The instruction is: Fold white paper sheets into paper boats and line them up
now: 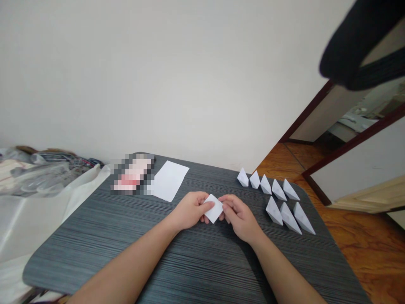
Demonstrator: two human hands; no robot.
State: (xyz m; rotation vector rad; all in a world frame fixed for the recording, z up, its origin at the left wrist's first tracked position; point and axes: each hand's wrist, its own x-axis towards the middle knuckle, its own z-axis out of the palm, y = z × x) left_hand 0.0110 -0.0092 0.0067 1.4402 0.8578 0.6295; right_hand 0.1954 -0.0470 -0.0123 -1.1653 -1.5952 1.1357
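Between my two hands is a small folded square of white paper [214, 213], turned so one corner points toward me. My left hand [193, 210] grips its left side, with the thumb lying across the paper's face. On the other side, my right hand [237, 216] pinches the right corner between thumb and fingers. Both hands are just above the dark table, and the fingers behind the paper are partly hidden. Several folded white paper boats [265, 184] stand in two rows to the right of my right hand.
A flat white paper sheet [171, 180] lies on the dark wood-grain table [104, 240], beyond my left hand. Left of it is a pixelated, unreadable object [134, 173]. Plastic-covered things [47, 181] border the table's left side. A white wall [177, 84] rises behind; a doorway is right.
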